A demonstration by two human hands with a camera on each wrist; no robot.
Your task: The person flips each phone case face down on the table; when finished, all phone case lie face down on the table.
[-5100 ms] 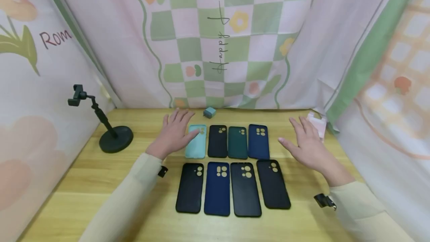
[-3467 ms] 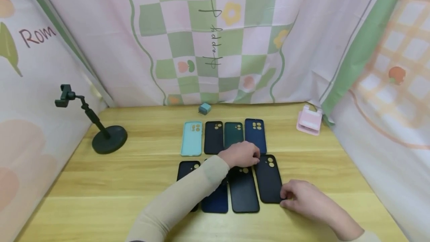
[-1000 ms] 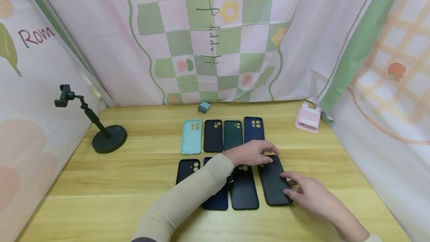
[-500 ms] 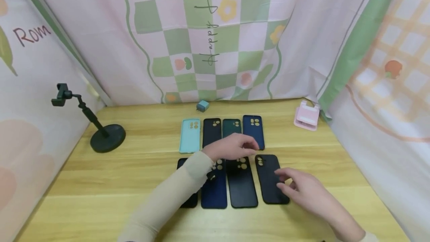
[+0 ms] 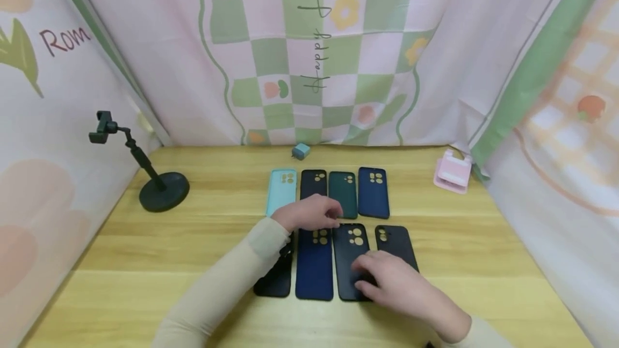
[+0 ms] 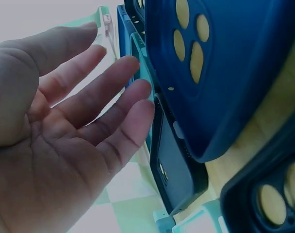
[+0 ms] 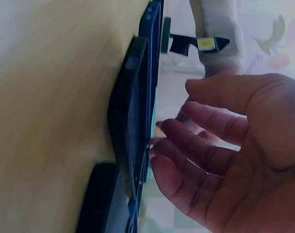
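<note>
Two rows of phone cases lie on the wooden table. In the head view my right hand [image 5: 398, 286] hovers low over the third front case [image 5: 345, 262], a black one, fingers loosely bent. Its upper end is near the fingertips of my left hand [image 5: 309, 212]. To the right, a black case [image 5: 398, 243] with camera holes at its upper left is partly covered by the right hand. Left of the third case are a blue case [image 5: 314, 278] and another black case [image 5: 274, 280], partly under the left sleeve. Both wrist views show relaxed fingers with nothing between them.
The back row has a light-blue case [image 5: 280, 192], a black case [image 5: 313, 182], a green case [image 5: 343, 196] and a blue case [image 5: 374, 195]. Behind them sits a small blue charger plug [image 5: 301, 151]. A black phone stand [image 5: 163, 191] is at left, a pink holder [image 5: 453, 172] at right.
The rightmost front case has been turned over; its camera holes moved from upper right to upper left. Both hands then left it and moved left to the third case.
</note>
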